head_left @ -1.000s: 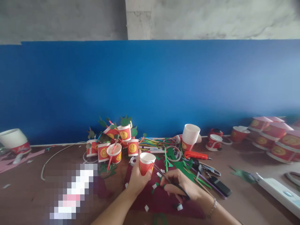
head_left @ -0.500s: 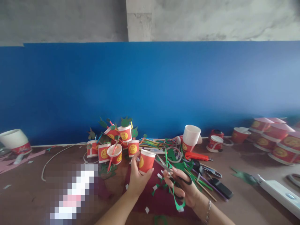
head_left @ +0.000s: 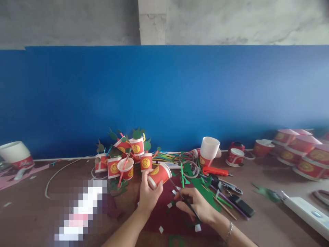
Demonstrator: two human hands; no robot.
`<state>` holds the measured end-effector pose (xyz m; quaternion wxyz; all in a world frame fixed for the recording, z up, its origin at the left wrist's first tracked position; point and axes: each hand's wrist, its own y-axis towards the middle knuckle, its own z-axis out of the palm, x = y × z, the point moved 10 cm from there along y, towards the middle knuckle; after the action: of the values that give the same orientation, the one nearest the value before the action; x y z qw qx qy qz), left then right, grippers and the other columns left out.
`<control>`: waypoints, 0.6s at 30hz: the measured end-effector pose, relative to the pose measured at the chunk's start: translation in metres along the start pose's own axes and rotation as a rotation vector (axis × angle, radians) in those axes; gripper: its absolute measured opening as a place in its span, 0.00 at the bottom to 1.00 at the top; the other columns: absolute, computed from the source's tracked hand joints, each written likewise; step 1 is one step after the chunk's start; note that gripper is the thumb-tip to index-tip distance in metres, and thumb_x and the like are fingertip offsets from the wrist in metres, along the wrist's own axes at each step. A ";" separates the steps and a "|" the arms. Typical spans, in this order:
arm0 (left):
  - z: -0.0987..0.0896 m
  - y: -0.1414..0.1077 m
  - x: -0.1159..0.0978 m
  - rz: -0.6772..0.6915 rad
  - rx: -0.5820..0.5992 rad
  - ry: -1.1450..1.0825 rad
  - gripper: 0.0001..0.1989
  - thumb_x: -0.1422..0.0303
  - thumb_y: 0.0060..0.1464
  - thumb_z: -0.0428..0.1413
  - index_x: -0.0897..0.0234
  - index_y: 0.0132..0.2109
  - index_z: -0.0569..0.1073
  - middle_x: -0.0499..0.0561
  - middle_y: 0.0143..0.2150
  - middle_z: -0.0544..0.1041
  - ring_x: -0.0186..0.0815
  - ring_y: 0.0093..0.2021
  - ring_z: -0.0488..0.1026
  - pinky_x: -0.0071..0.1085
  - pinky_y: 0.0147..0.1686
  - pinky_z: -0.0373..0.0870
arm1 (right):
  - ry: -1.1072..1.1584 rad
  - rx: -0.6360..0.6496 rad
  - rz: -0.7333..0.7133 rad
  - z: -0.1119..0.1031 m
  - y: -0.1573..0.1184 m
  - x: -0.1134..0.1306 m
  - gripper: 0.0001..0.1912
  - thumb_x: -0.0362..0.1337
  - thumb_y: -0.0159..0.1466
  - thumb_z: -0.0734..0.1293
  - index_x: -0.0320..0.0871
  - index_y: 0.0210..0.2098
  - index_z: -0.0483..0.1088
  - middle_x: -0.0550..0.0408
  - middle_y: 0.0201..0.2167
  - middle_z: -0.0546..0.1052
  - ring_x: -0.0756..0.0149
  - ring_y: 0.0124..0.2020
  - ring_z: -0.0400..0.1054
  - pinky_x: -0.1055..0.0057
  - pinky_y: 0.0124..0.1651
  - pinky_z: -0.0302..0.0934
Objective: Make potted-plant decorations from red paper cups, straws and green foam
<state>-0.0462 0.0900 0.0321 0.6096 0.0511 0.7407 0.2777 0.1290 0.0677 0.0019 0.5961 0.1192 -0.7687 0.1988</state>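
Note:
My left hand (head_left: 149, 197) is wrapped round a red paper cup (head_left: 158, 175) with a yellow emblem. The cup lies tilted, its white rim facing right. In my right hand (head_left: 196, 206) are black-handled scissors (head_left: 185, 199), seen almost edge-on, their tip at the cup's rim. Whether the blades are apart, or touch the cup, I cannot tell. Beneath both hands spreads a dark red sheet (head_left: 164, 219) with white and green paper scraps on it.
Decorated paper cups (head_left: 125, 169) with green leaf shapes and straws cluster behind my left hand. A white cup stack (head_left: 209, 151), an orange-red cutter (head_left: 216, 171), sticks and green paper (head_left: 189, 169) lie to the right. More red cups (head_left: 305, 154) are stacked far right.
The cup has tipped from upright onto its side, mouth to the right. My right hand has turned the scissors edge-on, and the green strip hanging by it no longer shows.

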 end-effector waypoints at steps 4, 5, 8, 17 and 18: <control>-0.004 -0.001 0.010 -0.118 -0.081 -0.130 0.21 0.67 0.45 0.60 0.62 0.46 0.63 0.53 0.41 0.72 0.40 0.39 0.74 0.36 0.38 0.72 | 0.112 0.041 -0.014 0.005 0.000 0.001 0.18 0.47 0.53 0.69 0.37 0.32 0.69 0.62 0.17 0.68 0.80 0.10 0.57 0.83 0.11 0.45; -0.002 -0.001 0.011 -0.121 -0.076 -0.181 0.22 0.66 0.45 0.60 0.62 0.47 0.62 0.54 0.42 0.73 0.40 0.40 0.74 0.35 0.38 0.72 | 0.187 0.060 -0.026 0.007 -0.001 0.002 0.19 0.49 0.53 0.68 0.37 0.33 0.69 0.61 0.18 0.70 0.80 0.09 0.57 0.83 0.11 0.44; 0.007 0.001 0.010 -0.129 -0.005 -0.281 0.25 0.65 0.44 0.61 0.64 0.49 0.63 0.56 0.44 0.74 0.42 0.43 0.74 0.36 0.41 0.71 | 0.410 0.129 -0.066 0.012 -0.003 0.006 0.21 0.50 0.56 0.66 0.36 0.34 0.70 0.58 0.20 0.71 0.82 0.08 0.55 0.82 0.10 0.39; 0.023 -0.001 0.008 -0.203 0.163 -0.437 0.23 0.62 0.50 0.57 0.61 0.52 0.58 0.57 0.50 0.72 0.43 0.49 0.71 0.39 0.47 0.68 | 0.629 0.191 -0.063 0.019 -0.005 0.004 0.24 0.53 0.57 0.64 0.34 0.34 0.70 0.59 0.18 0.69 0.85 0.07 0.48 0.81 0.11 0.33; 0.023 -0.002 0.009 -0.213 0.157 -0.431 0.24 0.62 0.50 0.56 0.61 0.52 0.58 0.57 0.50 0.71 0.42 0.48 0.72 0.38 0.47 0.68 | 0.617 0.207 -0.079 0.021 -0.005 0.005 0.23 0.52 0.57 0.63 0.34 0.34 0.70 0.59 0.18 0.69 0.84 0.07 0.48 0.81 0.11 0.34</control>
<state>-0.0268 0.0998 0.0211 0.7733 0.0780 0.6143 0.1361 0.1115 0.0547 0.0034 0.7931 0.1430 -0.5222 0.2791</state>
